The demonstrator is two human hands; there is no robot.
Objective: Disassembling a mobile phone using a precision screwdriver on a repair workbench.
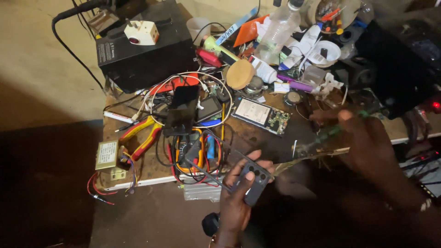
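My left hand (236, 202) holds a dark grey phone back cover (254, 180) with camera cut-outs, in front of the table's near edge. Gripped in my right hand (367, 142) is a thin green-handled tool (328, 134), a screwdriver by its look, its tip pointing left and down toward the table. An opened phone (261, 115) with a bare circuit board lies on the wooden table (147, 167) just beyond both hands.
The cluttered table carries a black box (142, 50) with a white plug adapter, red-yellow pliers (142, 135), a multimeter (195, 151) with tangled leads, a small transformer (108, 156), dark phones (183, 108), bottles (278, 30) and a round wooden disc (240, 74). Dark equipment (399, 64) stands at right.
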